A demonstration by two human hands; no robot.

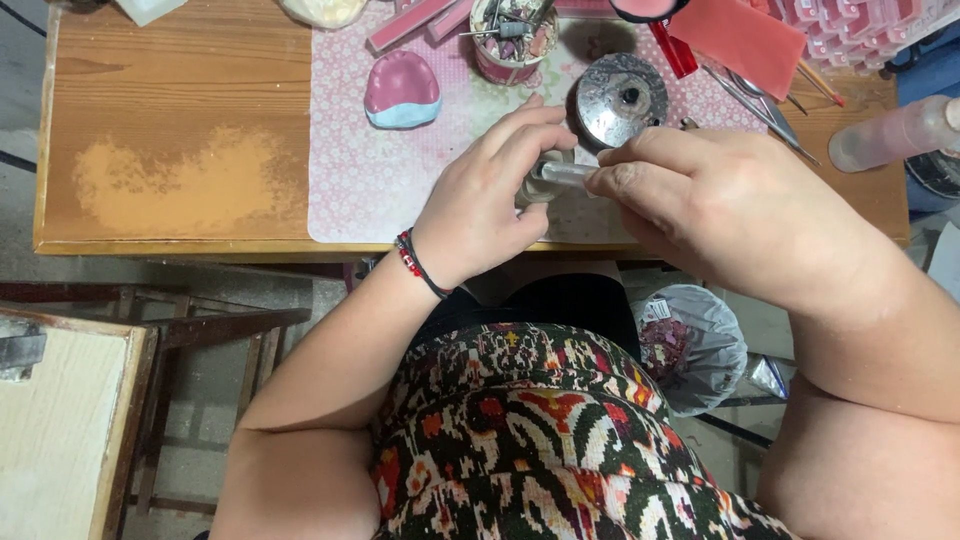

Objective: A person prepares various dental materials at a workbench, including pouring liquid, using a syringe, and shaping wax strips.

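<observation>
I see both hands working close to the near edge of the wooden table (180, 90), over the lower border of a pink patterned mat (370, 170). My left hand (490, 195) is curled around a small clear glass bottle (538, 185), fingers wrapped over its far side, thumb below; most of the bottle is hidden behind them. My right hand (720, 200) is pinched shut on a slim clear tube (565, 173), held between thumb and forefinger (the rest of that hand is loosely folded).

The tube lies nearly level, its long axis running left to right, its free end pointing left and meeting the top of the bottle. Whether the tip is inside the neck I cannot tell.

Room to move is best to the left: the bare wood there holds nothing but a pale worn patch. Ahead it is crowded. A round metal dish (622, 98) sits just beyond the fingertips, a pink and blue dental mould (402, 90) lies further left on the mat, and a cup of small tools (512, 38) stands behind it. To the right are metal instruments (755, 100), a red sheet (745, 35) and a translucent bottle (895, 132) lying near the table's right edge.

Below the table edge there is a lined waste bin (690, 345) on the right and a wooden stool frame (210, 330) on the left, on a grey floor.
</observation>
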